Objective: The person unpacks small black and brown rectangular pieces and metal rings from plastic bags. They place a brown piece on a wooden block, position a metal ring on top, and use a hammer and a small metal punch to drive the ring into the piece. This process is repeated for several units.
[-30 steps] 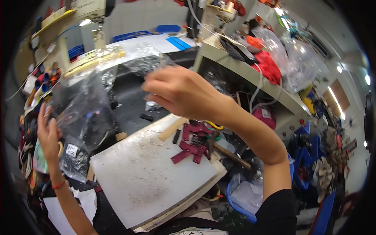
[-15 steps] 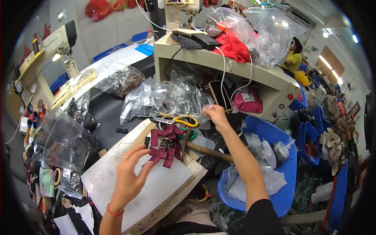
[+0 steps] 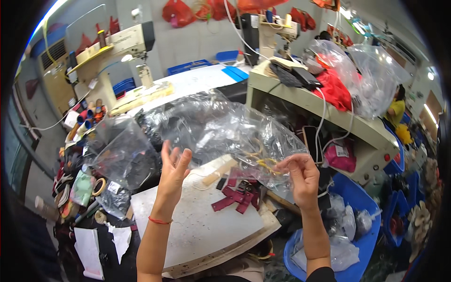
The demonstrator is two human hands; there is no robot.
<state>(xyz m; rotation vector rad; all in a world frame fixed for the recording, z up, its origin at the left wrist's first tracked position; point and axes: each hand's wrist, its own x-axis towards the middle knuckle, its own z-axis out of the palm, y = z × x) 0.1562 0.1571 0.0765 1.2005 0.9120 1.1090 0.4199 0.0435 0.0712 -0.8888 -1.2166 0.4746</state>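
Note:
A large crumpled clear plastic bag (image 3: 221,127) hangs over the back of a white work board (image 3: 197,235). My right hand (image 3: 300,176) pinches the bag's lower right edge with its fingertips. My left hand (image 3: 173,170) is raised at the bag's lower left edge, fingers spread, holding nothing that I can see. Under the bag, several dark red leather pieces (image 3: 237,198) lie on the board. Yellow-handled scissors (image 3: 264,162) show through the plastic near my right hand.
A second clear bag (image 3: 124,157) with dark contents sits at left, with tape rolls and thread spools (image 3: 87,115) behind it. A sewing machine (image 3: 127,42) stands at back left. A shelf (image 3: 329,117) carries red fabric; a blue bin (image 3: 371,239) of bags lies lower right.
My left hand left the dark red pieces and rose to the bag. My right hand came up from the scissors area and took the bag's edge; the bag now hangs over the board.

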